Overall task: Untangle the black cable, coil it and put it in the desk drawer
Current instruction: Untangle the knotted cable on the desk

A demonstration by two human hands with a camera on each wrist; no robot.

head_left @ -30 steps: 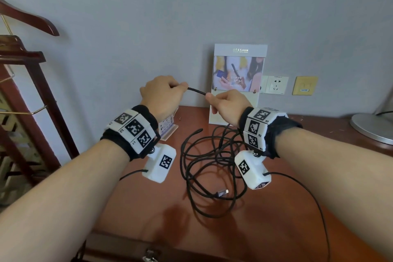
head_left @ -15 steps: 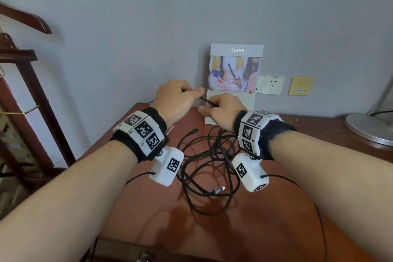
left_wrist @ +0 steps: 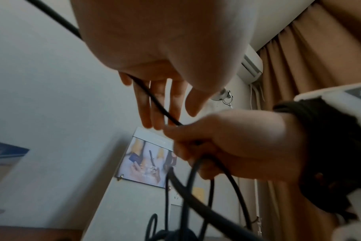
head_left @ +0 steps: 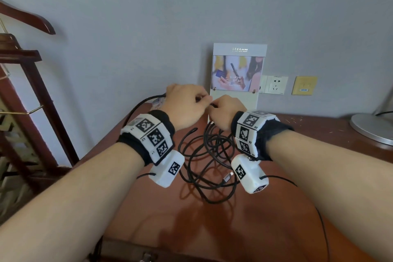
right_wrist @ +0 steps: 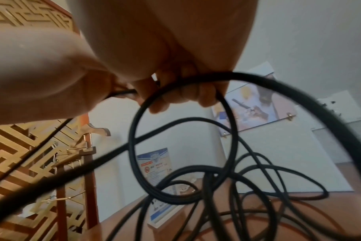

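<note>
The black cable [head_left: 204, 155] lies in a loose tangle on the brown desk [head_left: 276, 208], its metal plug [head_left: 228, 176] near the front of the heap. Both hands are raised above it and almost touch. My left hand [head_left: 187, 104] has the cable [left_wrist: 155, 101] running along its fingers [left_wrist: 153, 110], with the little finger hooked over it. One strand arcs out to the left of that hand. My right hand [head_left: 225, 110] pinches the cable between thumb and forefinger and curls its fingers [right_wrist: 175, 94] over a loop [right_wrist: 130, 140]. A metal fitting [head_left: 146, 257] shows on the desk's front edge.
A leaflet stand [head_left: 236, 79] leans on the wall behind the hands, with a socket [head_left: 276, 85] beside it. A small card holder [head_left: 158, 102] sits behind my left hand. A lamp base [head_left: 372, 127] is at the right, a wooden rack [head_left: 32, 91] at the left.
The hands have come together. The bare stretch of cable between them is gone, and a strand now arcs out left of my left hand. The tangle has shifted slightly.
</note>
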